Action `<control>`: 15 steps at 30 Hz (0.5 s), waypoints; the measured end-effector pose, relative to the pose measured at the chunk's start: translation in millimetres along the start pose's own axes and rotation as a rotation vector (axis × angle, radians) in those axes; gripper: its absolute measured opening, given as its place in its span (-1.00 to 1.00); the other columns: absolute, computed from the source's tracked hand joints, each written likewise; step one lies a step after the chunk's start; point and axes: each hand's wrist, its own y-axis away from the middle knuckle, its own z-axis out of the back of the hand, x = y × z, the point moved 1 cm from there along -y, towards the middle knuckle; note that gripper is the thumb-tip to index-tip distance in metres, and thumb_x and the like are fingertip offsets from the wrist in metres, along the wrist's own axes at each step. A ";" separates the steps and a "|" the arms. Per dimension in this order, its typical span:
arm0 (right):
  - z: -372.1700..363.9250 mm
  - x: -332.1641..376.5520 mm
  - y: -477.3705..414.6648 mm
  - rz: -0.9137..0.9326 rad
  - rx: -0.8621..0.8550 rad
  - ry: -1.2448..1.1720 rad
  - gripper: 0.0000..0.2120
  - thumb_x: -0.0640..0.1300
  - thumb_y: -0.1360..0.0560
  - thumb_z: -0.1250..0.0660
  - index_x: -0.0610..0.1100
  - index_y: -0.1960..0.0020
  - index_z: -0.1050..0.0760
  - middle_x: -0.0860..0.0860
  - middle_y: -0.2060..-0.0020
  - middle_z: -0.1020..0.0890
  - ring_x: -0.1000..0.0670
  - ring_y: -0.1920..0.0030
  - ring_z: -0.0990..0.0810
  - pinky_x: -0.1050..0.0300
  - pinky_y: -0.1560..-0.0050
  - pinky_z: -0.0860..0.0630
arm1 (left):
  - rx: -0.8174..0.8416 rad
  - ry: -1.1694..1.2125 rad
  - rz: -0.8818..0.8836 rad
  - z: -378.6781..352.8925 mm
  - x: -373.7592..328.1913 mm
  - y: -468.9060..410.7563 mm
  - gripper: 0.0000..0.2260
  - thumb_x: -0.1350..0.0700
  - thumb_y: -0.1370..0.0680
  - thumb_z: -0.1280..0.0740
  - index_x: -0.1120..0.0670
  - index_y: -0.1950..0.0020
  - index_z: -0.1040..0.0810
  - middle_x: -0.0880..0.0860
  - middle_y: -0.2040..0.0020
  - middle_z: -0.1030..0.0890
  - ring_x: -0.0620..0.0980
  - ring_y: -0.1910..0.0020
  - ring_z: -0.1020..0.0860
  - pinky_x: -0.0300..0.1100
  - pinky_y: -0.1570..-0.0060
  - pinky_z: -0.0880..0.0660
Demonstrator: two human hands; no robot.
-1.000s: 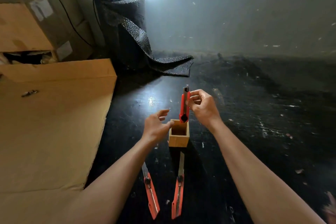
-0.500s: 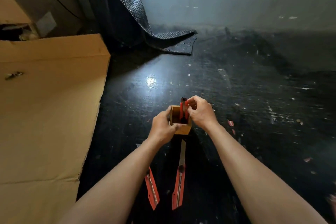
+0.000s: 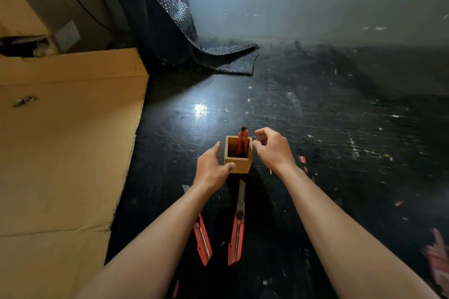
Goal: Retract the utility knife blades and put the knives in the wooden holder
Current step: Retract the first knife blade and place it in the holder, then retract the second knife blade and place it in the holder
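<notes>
Holder [image 3: 237, 165]: standing upright on the dark floor [image 3: 315, 128], between the two hands; open top facing the camera, inner bottom lost in shadow.
Knife in holder [image 3: 243, 139]: standing on end against the far right corner, red body poking above the rim; lower half hidden inside; blade not showing at the dark top tip.
Left hand [image 3: 210, 168]: resting against the holder's near left side, thumb touching the front corner, fingers [image 3: 215, 149] lying loosely spread along the left wall, gripping nothing firmly.
Right hand [image 3: 273, 149]: hovering just beside the holder's right rim, fingers [image 3: 261, 132] curled and partly parted, holding nothing; clear of the knife.
Middle knife [image 3: 237, 233]: lying on the floor just behind the holder on the near side, blade extended toward the holder, blade tip disappearing under the holder's shadow.
Left knife [image 3: 202, 241]: lying beside it, mostly covered by the left forearm; only the red handle end and a sliver of blade tip showing.
Cardboard [image 3: 60, 141]: filling the left side, cut off by the frame.
Bubble wrap [image 3: 194, 39]: dark roll at the back, top cropped.
Lower right corner: blurred pinkish shape, too smeared to identify.
</notes>
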 end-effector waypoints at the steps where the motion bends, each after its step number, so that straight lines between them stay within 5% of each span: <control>1: 2.4 -1.7 8.5 -0.009 0.000 0.002 -0.68 -0.09 -0.55 -0.37 -0.11 -0.28 -0.54 -0.07 -0.13 -0.67 -0.06 -0.13 -0.64 -0.02 -0.15 -0.60 | -0.012 0.007 -0.001 -0.9 2.6 7.2 -0.23 0.08 -0.48 -0.57 0.12 -0.60 -0.29 0.13 -0.49 -0.49 0.10 -0.46 -0.47 0.03 -0.43 -0.41; 6: 0.3 -17.6 60.2 -0.060 0.061 0.026 -0.68 -0.09 -0.57 -0.34 -0.09 -0.32 -0.52 -0.05 -0.20 -0.65 -0.04 -0.18 -0.62 0.03 -0.15 -0.57 | 0.008 0.018 -0.026 -12.0 16.6 50.4 -0.47 0.18 -0.50 -0.53 0.11 -0.46 -0.51 0.04 -0.29 -0.65 -0.13 -0.24 -0.55 -0.27 -0.20 -0.41; 15: -34.7 -56.0 137.9 -0.231 0.327 0.065 -0.66 -0.10 -0.56 -0.38 -0.02 -0.33 -0.51 0.03 -0.08 -0.64 0.09 0.01 -0.62 0.04 -0.10 -0.61 | 0.234 -0.126 0.075 -41.0 53.2 92.8 -0.54 0.19 -0.53 -0.50 0.10 -0.42 -0.52 0.07 -0.29 -0.64 0.01 -0.25 -0.61 -0.11 -0.26 -0.57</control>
